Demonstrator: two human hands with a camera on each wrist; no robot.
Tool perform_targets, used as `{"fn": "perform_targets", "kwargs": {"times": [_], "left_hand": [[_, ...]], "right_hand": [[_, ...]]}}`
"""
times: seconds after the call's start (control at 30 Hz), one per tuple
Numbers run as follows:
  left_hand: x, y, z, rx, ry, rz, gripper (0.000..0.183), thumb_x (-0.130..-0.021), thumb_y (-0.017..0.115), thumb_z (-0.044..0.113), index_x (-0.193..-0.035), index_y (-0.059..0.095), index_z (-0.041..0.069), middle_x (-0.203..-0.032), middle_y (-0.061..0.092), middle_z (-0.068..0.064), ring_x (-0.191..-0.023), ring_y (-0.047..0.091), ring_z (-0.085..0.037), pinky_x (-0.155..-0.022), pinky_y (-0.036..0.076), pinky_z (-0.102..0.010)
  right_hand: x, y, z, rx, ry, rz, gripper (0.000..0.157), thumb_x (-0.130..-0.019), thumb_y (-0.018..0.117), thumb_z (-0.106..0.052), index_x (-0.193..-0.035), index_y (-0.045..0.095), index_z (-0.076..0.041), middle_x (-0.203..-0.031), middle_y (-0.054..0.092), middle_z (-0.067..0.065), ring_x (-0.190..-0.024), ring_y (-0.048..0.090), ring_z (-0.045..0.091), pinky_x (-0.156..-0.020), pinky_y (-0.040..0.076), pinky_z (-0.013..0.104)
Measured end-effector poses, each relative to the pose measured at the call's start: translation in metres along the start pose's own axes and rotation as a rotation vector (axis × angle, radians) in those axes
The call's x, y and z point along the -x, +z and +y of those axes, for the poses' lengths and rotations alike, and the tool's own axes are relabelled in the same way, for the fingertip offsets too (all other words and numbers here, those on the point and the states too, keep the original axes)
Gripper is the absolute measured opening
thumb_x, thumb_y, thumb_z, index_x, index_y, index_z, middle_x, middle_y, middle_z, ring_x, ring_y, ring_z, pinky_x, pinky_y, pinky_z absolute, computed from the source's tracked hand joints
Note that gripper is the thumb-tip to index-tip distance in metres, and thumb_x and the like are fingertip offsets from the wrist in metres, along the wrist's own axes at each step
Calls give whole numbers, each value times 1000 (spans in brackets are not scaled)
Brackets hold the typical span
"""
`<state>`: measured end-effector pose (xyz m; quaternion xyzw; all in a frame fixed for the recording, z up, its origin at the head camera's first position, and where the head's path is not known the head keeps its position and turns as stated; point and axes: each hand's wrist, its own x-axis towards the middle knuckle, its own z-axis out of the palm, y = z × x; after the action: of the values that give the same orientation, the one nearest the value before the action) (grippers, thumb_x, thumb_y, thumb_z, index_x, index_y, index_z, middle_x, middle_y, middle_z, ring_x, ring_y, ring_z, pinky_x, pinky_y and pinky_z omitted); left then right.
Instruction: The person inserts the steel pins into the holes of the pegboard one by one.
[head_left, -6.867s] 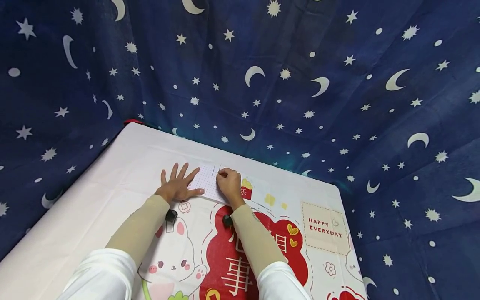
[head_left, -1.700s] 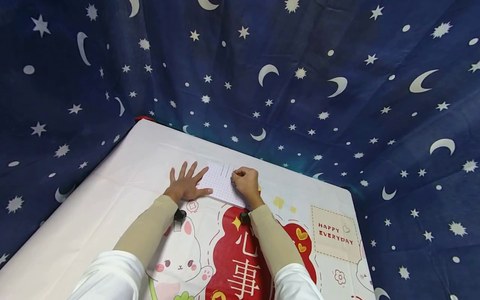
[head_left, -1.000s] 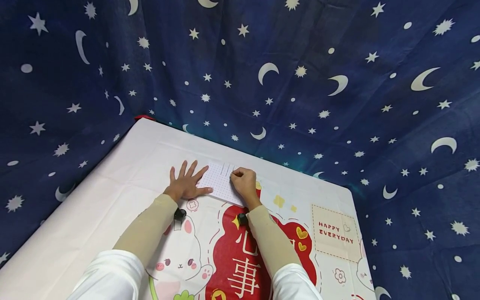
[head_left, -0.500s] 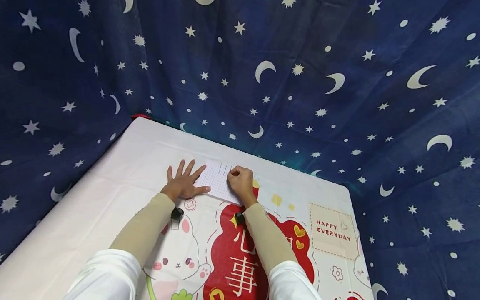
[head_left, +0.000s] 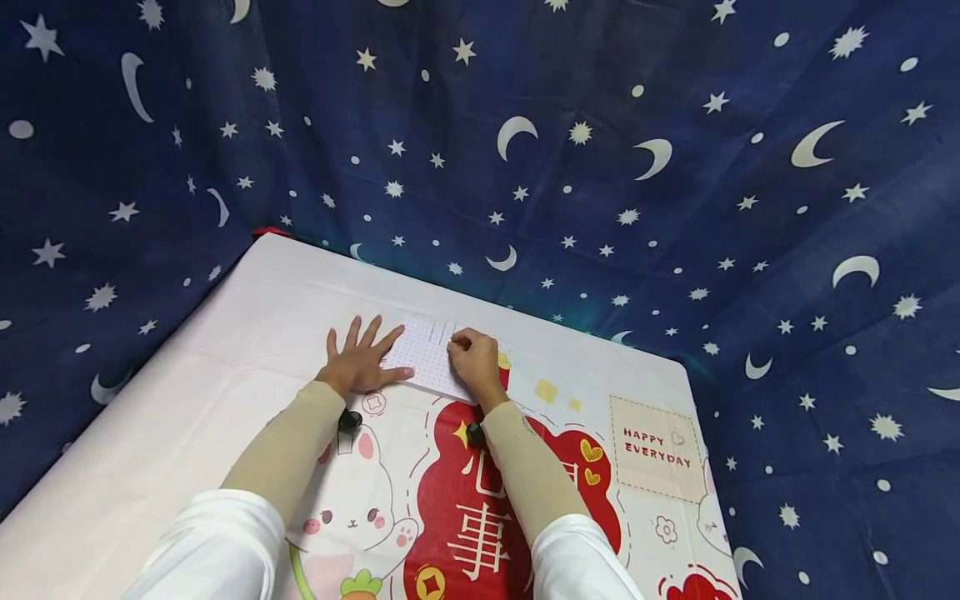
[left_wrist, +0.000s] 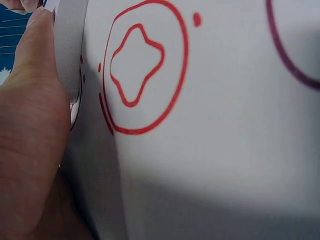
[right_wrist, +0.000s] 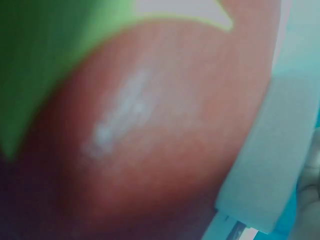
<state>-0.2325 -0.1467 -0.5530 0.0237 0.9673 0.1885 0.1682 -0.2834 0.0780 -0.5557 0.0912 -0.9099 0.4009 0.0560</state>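
Note:
A white board (head_left: 429, 363) with a printed grid of dots lies on the table; the left wrist view shows its thick edge (left_wrist: 70, 50). Several thin sticks (head_left: 442, 334) rise from its far part, seen as fine lines. My left hand (head_left: 362, 365) rests on the left side of the board with fingers spread and thumb along the near edge. At the far right part of the board, my right hand (head_left: 476, 362) has its fingers bent together and pinches a thin stick, mostly hidden. In the right wrist view, the board's side (right_wrist: 265, 155) shows beside a sliver of a hand.
A white tablecloth (head_left: 270, 308) with rabbit, red cloud and lettering prints covers the table. Around the table's far and right sides hangs a dark blue curtain (head_left: 420, 108) with stars and moons. A small black camera (head_left: 349, 422) sits under the left wrist.
Since the oldest frame, one more stick shows left of my right hand, which has shifted right along the board. My left hand stays put. The view has swung slightly.

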Motion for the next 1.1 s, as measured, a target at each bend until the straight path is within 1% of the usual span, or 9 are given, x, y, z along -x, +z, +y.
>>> {"fn": "perform_targets", "kwargs": {"times": [0.07, 0.17, 0.3, 0.37, 0.53, 0.67, 0.8, 0.93, 1.1], "left_hand": [[0, 0, 1, -10, 2, 3, 95, -94, 49, 76, -168, 10, 32, -177, -3, -16, -161, -12, -49, -122, -11, -77], [2, 0, 3, 2, 12, -7, 96, -93, 49, 77, -168, 10, 32, -177, -4, -17, -161, -13, -50, -122, -12, -78], [0, -1, 0, 39, 13, -18, 98, -92, 50, 77, -168, 8, 32, -177, -7, -16, -161, -17, -49, -121, -16, -76], [0, -3, -2, 55, 13, -10, 99, -91, 51, 78, -168, 9, 32, -177, -8, -17, -160, -18, -49, -120, -18, -76], [6, -14, -2, 49, 12, -2, 98, -94, 50, 75, -169, 8, 28, -176, -9, -20, -159, -18, -52, -120, -18, -77], [7, -15, -6, 63, 20, 2, 100, -92, 50, 77, -169, 7, 28, -175, -9, -21, -158, -18, -53, -119, -17, -79], [5, -13, -8, 77, 27, 6, 103, -90, 49, 80, -169, 8, 28, -175, -8, -22, -158, -18, -54, -118, -19, -78], [6, -13, -4, 54, 32, -6, 100, -93, 49, 76, -169, 7, 26, -175, -9, -22, -158, -18, -54, -118, -19, -79], [5, -11, 3, 33, 38, -30, 99, -94, 47, 77, -169, 6, 27, -175, -10, -22, -158, -19, -54, -118, -17, -79]], "right_hand": [[2, -3, 1, -19, 5, -8, 15, -95, 74, -11, -107, 79, -5, -94, 77, 9, -86, 63, 20, -85, 61, 31], [4, -13, 7, -50, 12, 2, 16, -94, 73, -8, -107, 79, -2, -92, 76, 11, -85, 63, 21, -82, 60, 30], [3, -36, 18, -72, 25, 16, 12, -94, 73, -5, -103, 79, 0, -90, 76, 14, -80, 62, 21, -76, 58, 29], [2, -49, 26, -65, 42, 11, 11, -95, 72, -5, -102, 79, -1, -92, 76, 14, -82, 63, 21, -77, 57, 29], [4, -82, 46, -47, 130, -29, 13, -97, 70, -8, -105, 79, -4, -100, 76, 13, -92, 63, 25, -87, 57, 39], [15, -101, 66, 2, 160, -66, 13, -95, 71, -8, -104, 79, -4, -101, 76, 14, -92, 63, 25, -86, 56, 38], [28, -113, 80, 25, 229, -161, 12, -93, 75, -10, -103, 80, -6, -100, 76, 13, -89, 62, 22, -79, 56, 30], [36, -119, 87, 35, 288, -262, 13, -90, 78, -13, -101, 81, -7, -98, 75, 11, -88, 64, 22, -75, 59, 28], [44, -122, 90, 91, 291, -295, 9, -90, 78, -12, -97, 81, -7, -94, 73, 11, -85, 64, 21, -76, 58, 29]]}}
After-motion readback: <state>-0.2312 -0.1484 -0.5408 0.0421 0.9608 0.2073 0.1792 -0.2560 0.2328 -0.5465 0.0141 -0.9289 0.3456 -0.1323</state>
